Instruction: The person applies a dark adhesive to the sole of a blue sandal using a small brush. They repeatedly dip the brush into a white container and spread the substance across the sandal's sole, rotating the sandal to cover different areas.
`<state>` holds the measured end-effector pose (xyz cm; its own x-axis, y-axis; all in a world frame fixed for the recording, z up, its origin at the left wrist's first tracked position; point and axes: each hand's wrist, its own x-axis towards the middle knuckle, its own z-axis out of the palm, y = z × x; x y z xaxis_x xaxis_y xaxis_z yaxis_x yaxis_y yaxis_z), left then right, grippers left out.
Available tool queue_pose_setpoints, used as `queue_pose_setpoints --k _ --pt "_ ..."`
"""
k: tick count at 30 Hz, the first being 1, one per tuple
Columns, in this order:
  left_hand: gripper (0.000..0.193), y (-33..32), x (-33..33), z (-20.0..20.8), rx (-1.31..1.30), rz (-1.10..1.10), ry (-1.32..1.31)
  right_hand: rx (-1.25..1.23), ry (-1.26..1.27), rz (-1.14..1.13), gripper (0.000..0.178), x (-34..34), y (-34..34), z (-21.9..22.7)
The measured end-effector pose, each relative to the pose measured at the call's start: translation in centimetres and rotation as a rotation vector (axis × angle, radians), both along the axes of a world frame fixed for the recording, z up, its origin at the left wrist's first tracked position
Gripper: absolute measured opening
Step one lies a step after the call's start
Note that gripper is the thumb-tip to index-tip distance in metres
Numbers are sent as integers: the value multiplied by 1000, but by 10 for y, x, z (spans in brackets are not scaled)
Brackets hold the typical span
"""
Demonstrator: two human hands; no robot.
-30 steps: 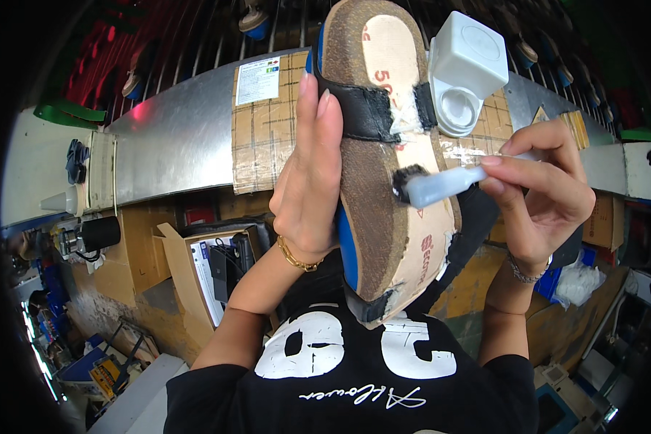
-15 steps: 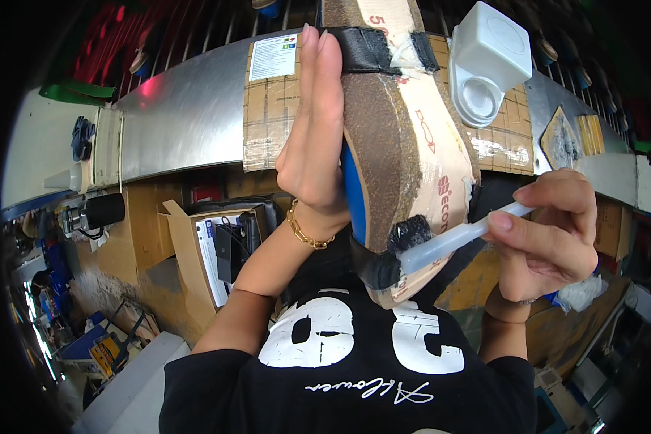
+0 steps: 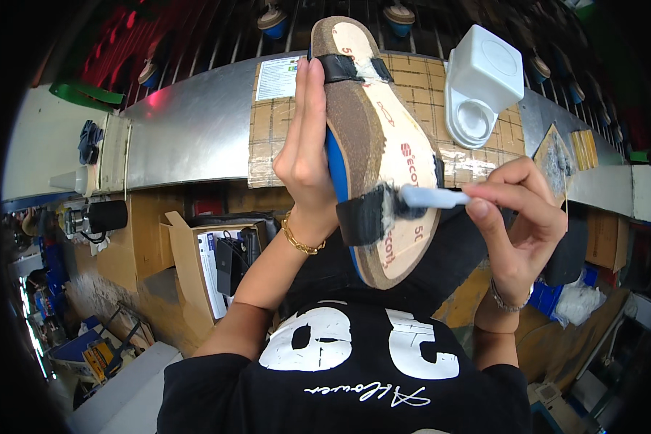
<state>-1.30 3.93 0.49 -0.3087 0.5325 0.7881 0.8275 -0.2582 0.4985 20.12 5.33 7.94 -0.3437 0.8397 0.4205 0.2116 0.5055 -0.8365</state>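
My left hand (image 3: 307, 148) holds an unfinished sandal (image 3: 405, 155) tilted up, its underside toward me. The straight fingers lie along the sandal's left edge. A brown cork-like layer surrounds a pale inner board, and a blue form (image 3: 333, 163) shows along the side. Black straps fold over the underside at an upper strap (image 3: 338, 69) and a lower strap (image 3: 362, 218), with whitish, rough ends. Pinched between the thumb and fingers of my right hand (image 3: 524, 224) is a brush (image 3: 432, 197) with a pale plastic handle. Its dark bristles touch the board beside the lower strap's end.
Behind the sandal, cardboard (image 3: 278, 148) covers part of the metal bench (image 3: 184, 123). A white pot (image 3: 488, 65) with a round well stands on it. Rollers (image 3: 217, 32) carry more blue forms at the back. Below left sits an open carton (image 3: 188, 267).
The sandal has turned slightly and sits lower and farther from the camera. My right hand and the brush have moved up, and the handle is now nearly level.
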Motion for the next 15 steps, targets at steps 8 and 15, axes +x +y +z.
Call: queue_pose_setpoints --k 8,15 --pt "84 7 -2 -1 116 28 135 285 -79 -42 23 -11 7 5" --pt "87 6 -5 -6 72 15 99 319 -44 43 34 -4 7 3"
